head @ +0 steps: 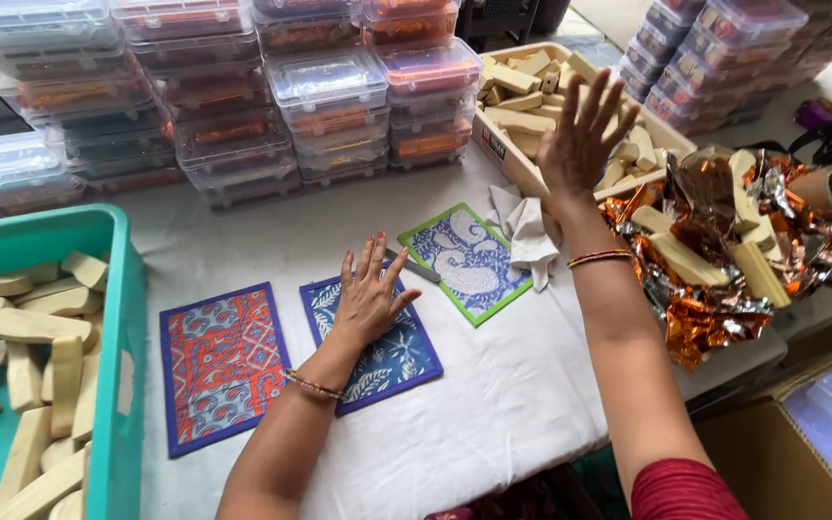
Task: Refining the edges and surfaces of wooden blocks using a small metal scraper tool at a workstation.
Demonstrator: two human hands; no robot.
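Blue leaf-print mat (pixel 380 344) under my flat left hand (pixel 368 299).
Right hand (pixel 582 135) spread wide, holding nothing, above wooden-block box (pixel 507 159); clear lidded packages (pixel 329 87) stacked behind.

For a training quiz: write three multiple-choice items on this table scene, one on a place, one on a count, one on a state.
1. Where does the left hand rest?
A. on the blue leaf-print mat
B. in the teal crate
C. on the tape roll

2. How many printed mats lie on the white cloth?
A. two
B. three
C. five

3. How is the right hand?
A. closed in a fist
B. gripping a block
C. open, fingers spread, raised

Key: 1 A, its palm lies flat on that mat. 2 B, red, blue and green-edged mats show. 3 C, it holds nothing above the box of pale blocks.
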